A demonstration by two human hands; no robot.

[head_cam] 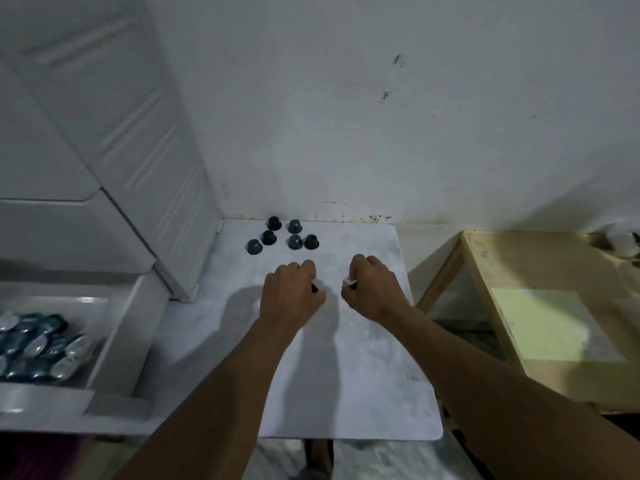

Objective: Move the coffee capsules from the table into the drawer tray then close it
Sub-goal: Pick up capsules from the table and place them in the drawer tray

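Observation:
Several dark and teal coffee capsules (281, 233) stand in a loose group at the far edge of the white table (363, 358), close to the wall. My left hand (292, 294) is closed around a dark capsule, whose rim peeks out by the fingers. My right hand (372, 289) is closed around another capsule with a pale foil rim showing. Both hands hover over the table's middle, a short way in front of the group. At the left, the open white drawer tray (121, 327) holds a heap of blue and silver capsules (38, 348).
A white refrigerator (104, 150) rises at the left behind the drawer. The wall (381, 133) closes the table's far side. To the right stands a wooden table (540, 306) with a pale mat, a gap between it and the white table.

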